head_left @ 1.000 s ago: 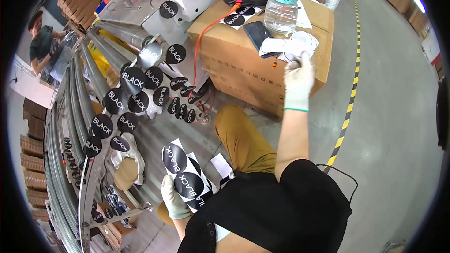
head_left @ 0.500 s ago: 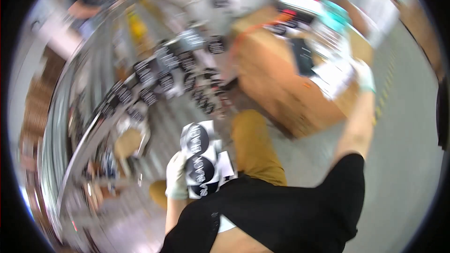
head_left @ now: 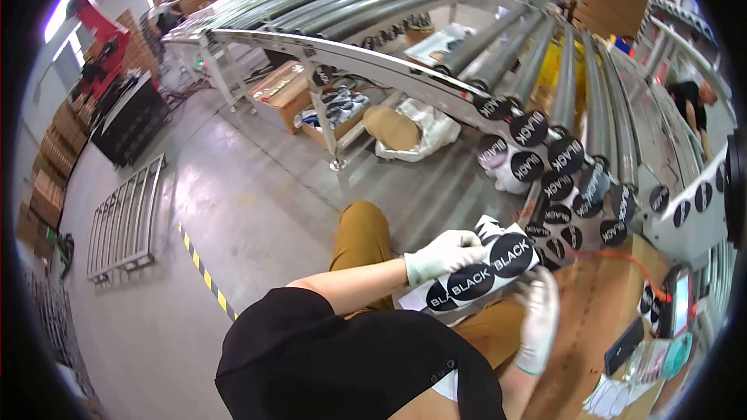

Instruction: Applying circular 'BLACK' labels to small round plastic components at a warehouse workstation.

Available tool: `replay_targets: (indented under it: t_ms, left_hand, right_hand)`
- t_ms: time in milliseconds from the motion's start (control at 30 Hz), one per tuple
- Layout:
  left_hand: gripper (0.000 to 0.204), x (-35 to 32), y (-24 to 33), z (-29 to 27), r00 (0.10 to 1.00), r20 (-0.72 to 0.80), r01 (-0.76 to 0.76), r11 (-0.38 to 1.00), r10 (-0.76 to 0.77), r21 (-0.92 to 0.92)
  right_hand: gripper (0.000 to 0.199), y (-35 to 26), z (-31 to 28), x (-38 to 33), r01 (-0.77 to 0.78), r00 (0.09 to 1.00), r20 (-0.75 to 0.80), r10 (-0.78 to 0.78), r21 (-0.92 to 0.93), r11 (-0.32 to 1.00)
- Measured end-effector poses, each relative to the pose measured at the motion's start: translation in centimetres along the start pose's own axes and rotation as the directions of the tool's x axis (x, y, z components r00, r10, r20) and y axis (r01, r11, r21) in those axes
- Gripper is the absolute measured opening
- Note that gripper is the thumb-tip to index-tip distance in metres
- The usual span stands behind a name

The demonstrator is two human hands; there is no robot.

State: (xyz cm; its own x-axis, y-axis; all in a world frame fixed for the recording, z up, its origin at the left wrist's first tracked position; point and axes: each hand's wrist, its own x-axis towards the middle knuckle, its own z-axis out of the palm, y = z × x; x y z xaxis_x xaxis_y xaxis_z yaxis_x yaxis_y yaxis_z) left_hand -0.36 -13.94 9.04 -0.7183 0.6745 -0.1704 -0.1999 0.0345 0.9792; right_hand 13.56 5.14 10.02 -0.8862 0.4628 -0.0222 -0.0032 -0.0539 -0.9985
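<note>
Nearest, the person's black shirt (head_left: 342, 358) is filling the lower middle, and the mustard trousers (head_left: 362, 233) are showing beyond it. The two gloved hands are staying apart from each other. The left hand (head_left: 443, 257) is closing its fingers on the left edge of the sticker sheets (head_left: 482, 276), a white stack bearing black discs with pale lettering. These sheets are lying tilted above the lap, between the hands. The right hand (head_left: 538, 315) is hovering at their right edge with its fingers bent and slightly blurred; whether it is touching them, I cannot tell.

To the near right, a cardboard box (head_left: 580, 342) is carrying white paper rounds (head_left: 607, 398), a dark phone (head_left: 624, 346), a clear bottle (head_left: 644, 362) with a teal lid and a handheld device (head_left: 682, 299). An orange-red cable (head_left: 615, 255) is running across to the device.

Farther off, many black round stickers (head_left: 566, 155) are clinging around the end of a roller conveyor (head_left: 373, 8). Under the conveyor, a white bag (head_left: 440, 132) is lying beside a tan oval piece (head_left: 391, 127). On the left, a metal rack (head_left: 128, 218) is resting on the floor past striped tape (head_left: 204, 268). At the far left, a red robotic arm (head_left: 101, 23) is standing; at the far right, a co-worker (head_left: 689, 105) is leaning forward.
</note>
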Motion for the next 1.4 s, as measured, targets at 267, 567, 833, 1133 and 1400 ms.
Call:
replay_targets:
  t_ms: [267,567,833,1133,1400]
  left_hand:
    - [0.015,-2.9,0.5,-5.3,0.996,-0.084,-0.006,0.948,-0.022,-0.319]
    - [0.013,-2.3,1.0,-10.2,0.925,-0.351,-0.219,0.957,0.143,-0.189]
    - [0.019,1.7,0.5,-11.1,0.948,-0.301,-0.106,0.785,-0.106,-0.611]
    - [0.008,-0.8,-2.5,-11.5,0.944,-0.329,-0.129,0.901,-0.016,-0.414]
    - [0.013,-4.5,-3.6,-10.2,0.931,-0.328,-0.032,0.858,-0.162,-0.513]
  right_hand:
    - [0.03,0.9,10.6,4.7,-0.05,0.929,0.37,-0.011,0.155,0.987]
    - [0.027,2.0,14.8,6.2,-0.117,0.947,0.315,0.071,0.13,0.985]
    - [0.023,4.6,14.9,8.3,-0.21,0.957,0.268,0.115,0.36,0.909]
    - [0.023,5.6,16.6,6.2,-0.198,0.97,0.201,0.137,0.326,0.924]
    - [0.026,8.1,17.0,2.3,-0.303,0.935,0.269,0.233,0.257,0.918]
